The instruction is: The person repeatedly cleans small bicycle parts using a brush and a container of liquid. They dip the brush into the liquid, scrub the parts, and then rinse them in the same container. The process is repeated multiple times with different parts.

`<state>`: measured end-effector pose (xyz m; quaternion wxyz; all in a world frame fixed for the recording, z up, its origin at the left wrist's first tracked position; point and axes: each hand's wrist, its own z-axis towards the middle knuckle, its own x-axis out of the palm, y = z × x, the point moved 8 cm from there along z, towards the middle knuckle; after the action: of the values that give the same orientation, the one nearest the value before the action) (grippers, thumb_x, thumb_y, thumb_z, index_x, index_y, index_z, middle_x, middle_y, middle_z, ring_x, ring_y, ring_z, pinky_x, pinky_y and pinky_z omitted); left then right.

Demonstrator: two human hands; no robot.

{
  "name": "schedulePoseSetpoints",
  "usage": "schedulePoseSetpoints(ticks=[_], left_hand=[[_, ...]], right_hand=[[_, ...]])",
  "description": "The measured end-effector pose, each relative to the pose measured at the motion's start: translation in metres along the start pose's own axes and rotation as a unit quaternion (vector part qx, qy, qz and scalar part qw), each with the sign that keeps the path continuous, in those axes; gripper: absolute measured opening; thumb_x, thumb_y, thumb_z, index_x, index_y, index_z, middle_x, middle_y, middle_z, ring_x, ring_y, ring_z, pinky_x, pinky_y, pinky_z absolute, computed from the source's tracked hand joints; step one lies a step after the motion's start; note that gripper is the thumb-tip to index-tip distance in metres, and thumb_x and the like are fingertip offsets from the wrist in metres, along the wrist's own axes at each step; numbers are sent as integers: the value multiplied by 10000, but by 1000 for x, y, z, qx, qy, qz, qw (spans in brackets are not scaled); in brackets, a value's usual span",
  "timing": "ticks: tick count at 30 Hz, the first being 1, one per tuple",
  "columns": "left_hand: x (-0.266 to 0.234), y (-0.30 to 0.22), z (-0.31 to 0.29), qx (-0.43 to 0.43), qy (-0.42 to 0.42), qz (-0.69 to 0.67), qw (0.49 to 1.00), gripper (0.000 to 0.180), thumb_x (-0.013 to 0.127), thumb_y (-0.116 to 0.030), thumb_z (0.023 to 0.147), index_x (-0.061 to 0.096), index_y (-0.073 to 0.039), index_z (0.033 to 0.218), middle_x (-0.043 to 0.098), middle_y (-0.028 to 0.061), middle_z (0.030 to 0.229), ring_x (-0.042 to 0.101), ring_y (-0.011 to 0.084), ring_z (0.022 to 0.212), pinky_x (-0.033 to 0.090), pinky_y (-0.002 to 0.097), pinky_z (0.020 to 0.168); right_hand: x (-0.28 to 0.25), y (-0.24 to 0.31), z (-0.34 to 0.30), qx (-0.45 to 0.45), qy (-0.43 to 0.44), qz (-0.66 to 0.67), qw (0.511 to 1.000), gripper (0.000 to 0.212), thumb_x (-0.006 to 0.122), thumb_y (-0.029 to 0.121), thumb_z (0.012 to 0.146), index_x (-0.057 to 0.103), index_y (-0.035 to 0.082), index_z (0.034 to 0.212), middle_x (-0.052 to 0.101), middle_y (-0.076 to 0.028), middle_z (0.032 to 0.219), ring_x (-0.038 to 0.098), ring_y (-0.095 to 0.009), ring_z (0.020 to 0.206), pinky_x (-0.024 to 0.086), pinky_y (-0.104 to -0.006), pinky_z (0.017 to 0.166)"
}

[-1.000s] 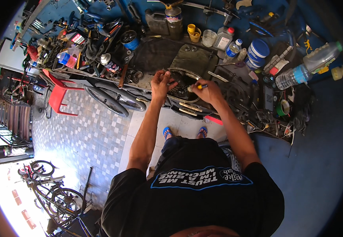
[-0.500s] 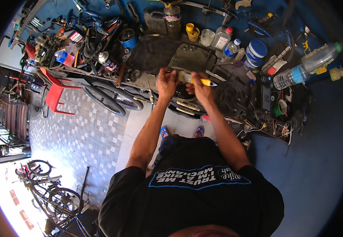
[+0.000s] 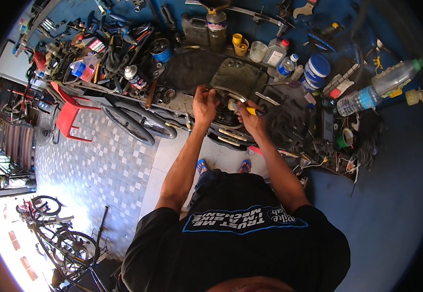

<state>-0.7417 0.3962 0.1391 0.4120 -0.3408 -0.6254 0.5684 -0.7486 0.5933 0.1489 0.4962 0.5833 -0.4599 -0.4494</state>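
My right hand is closed around a paintbrush with a yellow handle. Its pale bristles point left, over a dark container at the front of the workbench. My left hand is at that container's left side, fingers curled together; whatever they pinch is too small or hidden to name. The two hands are apart, with the bristles between them. Just beyond, a dark greenish flat pad carries small round metal parts.
Behind stand a blue tub of small parts, a yellow cup, a grey bottle with a red cap and a blue-and-white bucket. A spray can is at left. Bicycle tyres and a red chair are by the bench.
The brush has dropped lower and closer to me, its bristles now over the dark container. My right hand has come down with it; my left hand has barely moved. The view has shifted slightly.
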Motion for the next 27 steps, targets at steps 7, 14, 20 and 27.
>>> schedulePoseSetpoints(ticks=[7,14,20,27], left_hand=[[5,-3,2,11,32,26,999,277,597,-198,1064,567,-35,1286,735,102,1014,676,114,823,577,301,691],[-2,5,10,-74,34,-108,991,257,582,-252,1083,595,-51,1243,711,90,1113,718,183,929,546,270,737],[7,7,5,-120,77,-126,982,333,629,-241,1058,577,-9,1291,708,97,1093,737,222,988,613,323,784],[8,17,0,-132,96,-122,979,331,616,-208,1059,549,-36,1333,692,144,1199,735,258,1012,624,356,761]], right_hand=[[5,24,-3,-68,-4,-36,997,296,691,315,1011,639,40,913,610,-29,689,602,-108,606,485,-278,553],[-24,-6,-14,79,104,-117,984,267,713,308,987,686,55,1066,716,-68,827,682,-133,709,528,-288,591],[-7,9,-31,-205,157,-327,909,329,764,315,901,646,69,1085,708,-169,938,709,-352,863,534,-427,711],[-23,-2,15,20,33,-71,997,394,614,462,1015,624,68,1032,674,-83,706,649,-190,579,498,-335,515]])
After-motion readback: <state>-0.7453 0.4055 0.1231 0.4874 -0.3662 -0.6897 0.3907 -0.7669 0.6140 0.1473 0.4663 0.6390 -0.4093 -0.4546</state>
